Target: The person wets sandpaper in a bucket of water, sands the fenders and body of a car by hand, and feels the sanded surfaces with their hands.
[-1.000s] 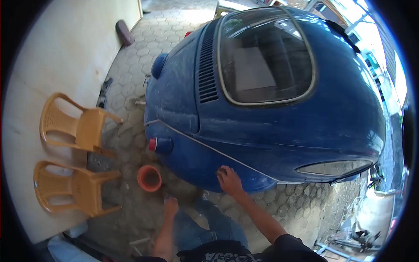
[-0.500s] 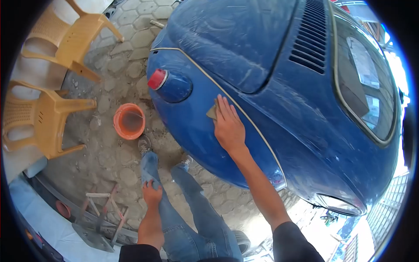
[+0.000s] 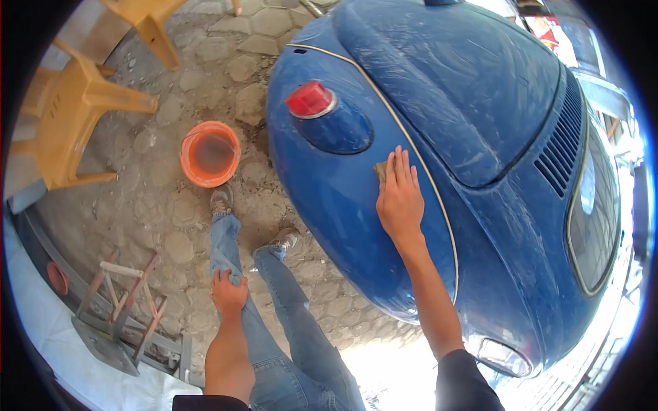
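Observation:
My right hand (image 3: 400,198) lies on the blue car fender (image 3: 343,205), fingers together and pressing a piece of olive-tan sandpaper (image 3: 380,170) against the paint. Most of the sandpaper is hidden under the palm. Just above it, the red tail light (image 3: 311,100) sticks out from the fender in its blue housing. A light-coloured bead (image 3: 404,127) runs along the fender seam beside my fingertips. My left hand (image 3: 229,292) rests on my jeans near the knee with its fingers spread, holding nothing.
An orange bucket (image 3: 232,164) of murky water stands on the paving by my foot. Yellow plastic chairs (image 3: 68,120) are at the left. A small wooden frame (image 3: 127,301) leans at lower left. The engine lid (image 3: 459,89) bears whitish streaks.
The view has shifted, so the car sits lower and farther right. My right hand stays on the fender with the sandpaper, close to the seam. My left hand remains by the knee.

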